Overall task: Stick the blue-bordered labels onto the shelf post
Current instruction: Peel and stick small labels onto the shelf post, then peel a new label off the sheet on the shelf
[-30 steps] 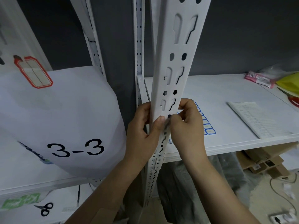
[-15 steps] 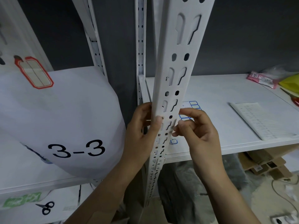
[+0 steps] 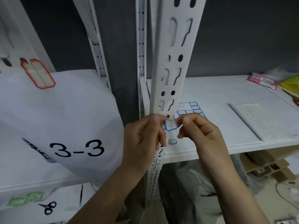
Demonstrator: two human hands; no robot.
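A white perforated shelf post (image 3: 174, 65) rises up the middle of the head view. Against its front, a small blue-bordered label (image 3: 170, 125) with handwriting is pinched from both sides. My left hand (image 3: 144, 139) pinches the label's left edge and my right hand (image 3: 199, 131) its right edge. Behind the post, a sheet of blue-bordered labels (image 3: 191, 109) lies on the white shelf (image 3: 226, 94). Another small blue-bordered label (image 3: 172, 141) shows lower down beside the post; whether it is on the shelf or the post I cannot tell.
A large white bag marked 3-3 (image 3: 61, 126) fills the shelf to the left. A printed white sheet (image 3: 262, 122) lies on the right of the shelf, with pink (image 3: 262, 80) and yellow packets (image 3: 291, 84) at the far corner. Black scissors (image 3: 48, 207) lie lower left. Cardboard (image 3: 265, 165) sits under the shelf.
My right hand went from the post to the label sheet and came back. Both hands now hold a blue-bordered label against the post, slightly higher than before.
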